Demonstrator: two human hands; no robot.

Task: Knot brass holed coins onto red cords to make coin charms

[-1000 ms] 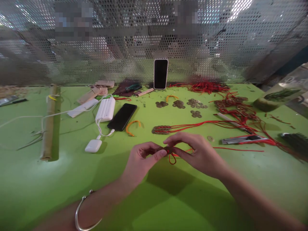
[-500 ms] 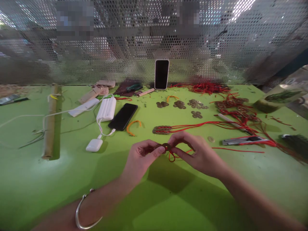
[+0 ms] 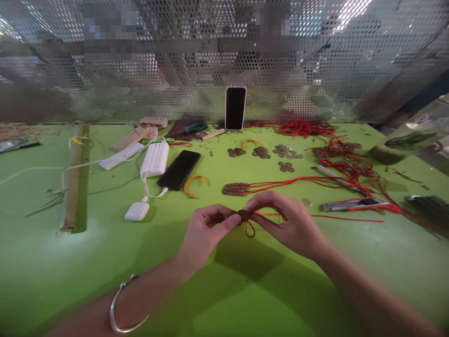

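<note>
Between my hands is a dark bronze-coloured coin, above the green table. My left hand pinches it between thumb and fingers from the left. From the right, my right hand closes thumb and forefinger at the coin's edge; how much of it each hand holds is partly hidden. A red cord hangs in a small loop below the coin and runs right behind my right fingers. Just beyond my hands lies a row of coins laced with red cord, its long strands stretching right.
Small coin piles lie farther back. A utility knife and a loose coin lie right, near tangled red cords. Left are a black phone, white power bank, earbud case and bamboo stick. Another phone leans against the mesh.
The coin has tilted, so its face shows less than before. My right fingertips have shifted slightly, and the cord now bows out beside them. My left hand has barely moved.
</note>
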